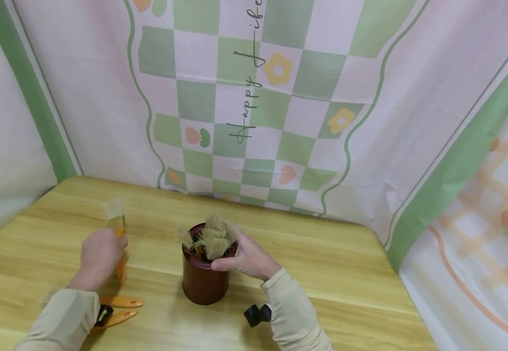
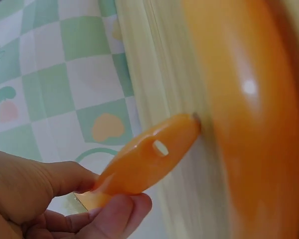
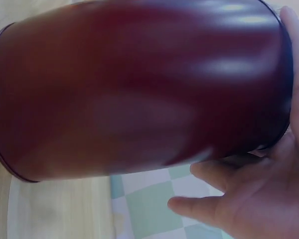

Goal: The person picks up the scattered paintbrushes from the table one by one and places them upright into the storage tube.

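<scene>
My left hand (image 1: 100, 254) pinches a paintbrush (image 1: 121, 269) by its orange handle, the pale bristles pointing to the far side of the table. In the left wrist view thumb and fingers close on that handle (image 2: 148, 162), whose hanging hole shows. On the right, my right hand (image 1: 253, 256) grips the rim of a dark red can (image 1: 205, 280) with the thumb at the near side. Several brush heads with beige bristles (image 1: 217, 240) stick up out of the can. The right wrist view shows the can's glossy side (image 3: 139, 94) filling most of the picture.
More orange-handled brushes (image 1: 120, 319) lie on the wooden table (image 1: 324, 273) under the left forearm, their other ends partly hidden by the sleeve. A printed cloth (image 1: 271, 107) hangs behind the table, and other cloths flank it at both sides.
</scene>
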### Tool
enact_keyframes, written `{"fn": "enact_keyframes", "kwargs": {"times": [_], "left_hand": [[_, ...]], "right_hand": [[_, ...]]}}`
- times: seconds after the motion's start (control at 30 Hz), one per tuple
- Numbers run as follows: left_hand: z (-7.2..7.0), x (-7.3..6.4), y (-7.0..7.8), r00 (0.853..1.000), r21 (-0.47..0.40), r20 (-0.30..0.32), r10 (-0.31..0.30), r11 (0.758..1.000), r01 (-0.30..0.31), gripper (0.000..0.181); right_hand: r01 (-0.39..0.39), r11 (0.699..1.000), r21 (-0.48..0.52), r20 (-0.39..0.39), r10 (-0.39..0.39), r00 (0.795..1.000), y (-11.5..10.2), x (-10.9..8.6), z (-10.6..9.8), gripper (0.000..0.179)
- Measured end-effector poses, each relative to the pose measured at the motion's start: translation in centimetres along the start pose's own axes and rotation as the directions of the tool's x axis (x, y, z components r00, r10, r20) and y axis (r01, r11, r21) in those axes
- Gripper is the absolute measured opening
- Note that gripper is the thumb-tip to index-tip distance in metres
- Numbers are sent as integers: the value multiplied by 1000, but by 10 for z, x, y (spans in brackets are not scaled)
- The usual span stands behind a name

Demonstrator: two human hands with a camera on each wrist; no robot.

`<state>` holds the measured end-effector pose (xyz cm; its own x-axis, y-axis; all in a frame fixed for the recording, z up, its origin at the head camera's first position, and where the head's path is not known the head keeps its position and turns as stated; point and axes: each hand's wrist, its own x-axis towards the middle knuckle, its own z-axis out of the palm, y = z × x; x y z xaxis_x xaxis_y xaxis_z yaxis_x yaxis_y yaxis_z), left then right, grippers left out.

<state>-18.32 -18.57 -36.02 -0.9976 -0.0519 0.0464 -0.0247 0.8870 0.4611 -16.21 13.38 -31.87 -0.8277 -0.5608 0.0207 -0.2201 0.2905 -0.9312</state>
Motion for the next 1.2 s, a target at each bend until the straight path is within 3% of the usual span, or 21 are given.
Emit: {"fn": "enact_keyframes", "kwargs": {"times": [0.3, 0.7, 1.03, 1.2], "left_hand": [[-2, -7, 10, 992, -22, -116, 42, 999, -45, 51], [-10, -13, 19, 983, -30, -178, 50, 998, -56, 52], [-15, -20, 34, 960, -67, -272, 73, 993, -94, 37], [-20, -27, 46, 941, -84, -325, 100, 987, -134, 33]], "right_hand": [[-27, 1000, -1, -9, 27, 1000, -2, 0, 2, 95], [-55, 998, 36, 5, 55, 998, -1, 1, 3, 96], [-59, 998, -3, -4, 59, 998, 0, -1, 1, 98], [-51, 999, 12, -9, 51, 999, 2, -3, 0, 97]]}}
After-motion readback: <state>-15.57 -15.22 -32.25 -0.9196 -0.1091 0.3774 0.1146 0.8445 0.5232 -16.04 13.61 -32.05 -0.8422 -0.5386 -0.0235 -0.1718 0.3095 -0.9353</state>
